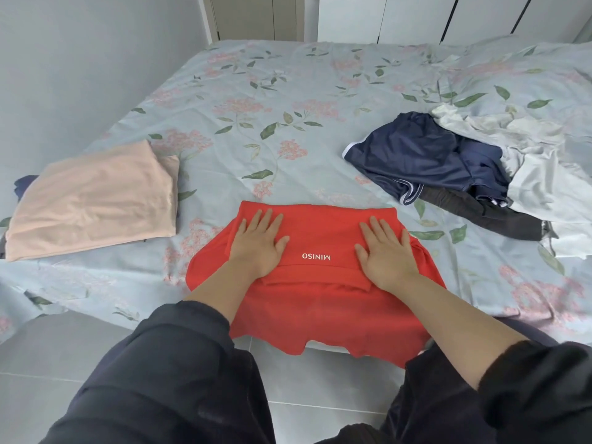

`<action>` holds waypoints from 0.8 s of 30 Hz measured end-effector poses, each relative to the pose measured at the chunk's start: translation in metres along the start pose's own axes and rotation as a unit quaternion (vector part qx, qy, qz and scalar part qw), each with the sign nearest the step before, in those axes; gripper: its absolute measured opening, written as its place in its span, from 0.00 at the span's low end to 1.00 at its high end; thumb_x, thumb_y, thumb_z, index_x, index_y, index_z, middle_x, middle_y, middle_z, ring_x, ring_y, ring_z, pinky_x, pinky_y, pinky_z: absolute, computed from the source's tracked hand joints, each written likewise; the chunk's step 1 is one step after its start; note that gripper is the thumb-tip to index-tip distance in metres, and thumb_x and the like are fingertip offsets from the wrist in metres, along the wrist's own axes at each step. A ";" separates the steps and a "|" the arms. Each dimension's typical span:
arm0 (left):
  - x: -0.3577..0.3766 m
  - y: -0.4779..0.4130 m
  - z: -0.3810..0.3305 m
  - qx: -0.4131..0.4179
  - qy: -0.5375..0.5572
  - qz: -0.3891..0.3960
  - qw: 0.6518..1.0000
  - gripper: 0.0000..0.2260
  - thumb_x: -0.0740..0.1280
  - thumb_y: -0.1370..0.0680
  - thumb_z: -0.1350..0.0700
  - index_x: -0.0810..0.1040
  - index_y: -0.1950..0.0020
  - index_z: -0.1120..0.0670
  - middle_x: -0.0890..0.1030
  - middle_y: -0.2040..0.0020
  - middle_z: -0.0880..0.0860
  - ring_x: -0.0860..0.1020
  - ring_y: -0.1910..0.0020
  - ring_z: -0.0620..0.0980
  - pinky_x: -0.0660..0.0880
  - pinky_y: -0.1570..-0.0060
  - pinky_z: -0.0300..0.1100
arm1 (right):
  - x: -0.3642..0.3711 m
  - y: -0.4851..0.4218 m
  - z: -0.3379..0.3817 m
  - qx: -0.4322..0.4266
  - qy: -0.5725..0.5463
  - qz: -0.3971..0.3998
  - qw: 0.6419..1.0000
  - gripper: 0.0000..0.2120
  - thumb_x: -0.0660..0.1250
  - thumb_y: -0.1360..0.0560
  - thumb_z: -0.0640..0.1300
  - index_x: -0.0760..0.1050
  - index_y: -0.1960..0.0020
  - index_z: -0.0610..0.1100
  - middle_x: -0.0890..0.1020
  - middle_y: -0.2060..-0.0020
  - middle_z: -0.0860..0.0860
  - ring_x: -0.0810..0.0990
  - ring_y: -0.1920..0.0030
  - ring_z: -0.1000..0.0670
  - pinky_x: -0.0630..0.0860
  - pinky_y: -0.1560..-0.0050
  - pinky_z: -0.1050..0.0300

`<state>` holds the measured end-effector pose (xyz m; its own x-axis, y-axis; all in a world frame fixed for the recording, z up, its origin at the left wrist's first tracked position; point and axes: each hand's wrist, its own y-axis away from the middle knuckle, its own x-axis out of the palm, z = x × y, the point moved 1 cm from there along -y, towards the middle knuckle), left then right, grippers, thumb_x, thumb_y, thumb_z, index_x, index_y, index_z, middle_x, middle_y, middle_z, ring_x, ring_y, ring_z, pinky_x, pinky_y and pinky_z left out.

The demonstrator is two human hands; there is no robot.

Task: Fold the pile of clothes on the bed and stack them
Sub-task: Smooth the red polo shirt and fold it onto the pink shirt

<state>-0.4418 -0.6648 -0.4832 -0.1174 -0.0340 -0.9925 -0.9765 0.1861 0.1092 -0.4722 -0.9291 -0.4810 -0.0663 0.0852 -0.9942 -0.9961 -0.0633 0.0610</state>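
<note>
Dark sleeves point(160, 363) nearest. Left hand point(258, 243), right hand point(386, 251) flat, pressing red shirt point(320, 309), grasping nothing. Shirt looks soft, light, limp; better hold folded corners.

Beyond the red shirt point(320, 309) a wide stretch of the bed point(256, 100) lay bare, right back to its far edge. On the left the folded pink cloth point(93, 200) took up the near corner, with a bare strip of sheet between it and the shirt. On the right the heap of clothes point(448, 161) closed off that side; its dark lowest piece lay near the shirt but apart from it. The left hand point(259, 245) and right hand point(384, 251) pressed flat on the shirt, bare red cloth between them.
</note>
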 end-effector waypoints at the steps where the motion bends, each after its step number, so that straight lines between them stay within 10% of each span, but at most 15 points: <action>1: 0.001 -0.001 0.006 -0.010 -0.008 -0.004 1.000 0.27 0.42 0.19 0.41 0.46 0.22 0.49 0.46 0.21 0.49 0.43 0.23 0.49 0.41 0.26 0.50 | 0.000 0.000 -0.007 0.020 0.000 -0.002 1.000 0.29 0.43 0.20 0.58 0.46 0.22 0.49 0.47 0.23 0.51 0.43 0.23 0.51 0.41 0.26 0.41; 9: -0.035 -0.028 0.010 0.074 -0.039 -0.065 0.994 0.35 0.62 0.22 0.50 0.45 0.22 0.49 0.44 0.21 0.52 0.41 0.23 0.55 0.43 0.28 0.58 | -0.031 -0.035 0.000 -0.023 -0.109 -0.107 0.988 0.18 0.59 0.26 0.37 0.72 0.37 0.42 0.65 0.28 0.43 0.59 0.27 0.46 0.48 0.28 0.44; 14: -0.066 -0.063 0.011 0.078 -0.028 0.107 0.991 0.46 0.72 0.28 0.48 0.42 0.22 0.48 0.55 0.22 0.54 0.48 0.23 0.54 0.40 0.28 0.58 | -0.046 -0.072 0.006 -0.036 -0.032 0.084 0.995 0.38 0.69 0.29 0.45 0.53 0.25 0.47 0.66 0.30 0.45 0.59 0.27 0.44 0.47 0.28 0.39; 18: -0.083 -0.066 0.007 0.089 -0.045 0.130 0.987 0.26 0.75 0.31 0.48 0.74 0.38 0.55 0.78 0.44 0.54 0.75 0.44 0.54 0.72 0.46 0.48 | -0.066 -0.078 0.007 -0.050 0.066 0.095 0.992 0.25 0.72 0.30 0.53 0.71 0.38 0.43 0.77 0.40 0.47 0.74 0.38 0.43 0.65 0.40 0.49; 21: -0.097 -0.055 0.009 0.092 -0.082 0.110 0.986 0.18 0.75 0.31 0.48 0.79 0.50 0.60 0.75 0.62 0.51 0.75 0.57 0.53 0.72 0.60 0.44 | -0.081 -0.068 0.009 -0.084 0.099 0.076 0.989 0.16 0.71 0.30 0.48 0.75 0.47 0.41 0.79 0.46 0.45 0.77 0.44 0.42 0.71 0.47 0.53; 24: -0.116 -0.037 0.016 0.098 -0.061 0.096 0.989 0.17 0.74 0.30 0.50 0.79 0.48 0.59 0.78 0.56 0.55 0.76 0.54 0.54 0.71 0.59 0.43 | -0.101 -0.052 0.011 -0.103 0.097 0.083 0.986 0.11 0.64 0.29 0.38 0.74 0.47 0.39 0.77 0.46 0.43 0.77 0.46 0.42 0.72 0.55 0.55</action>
<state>-0.3888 -0.6525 -0.3727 -0.2628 0.1364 -0.9552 -0.8835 0.3639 0.2950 -0.4147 -0.9230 -0.3830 -0.1947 -0.1345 -0.9716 -0.9383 -0.2630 0.2244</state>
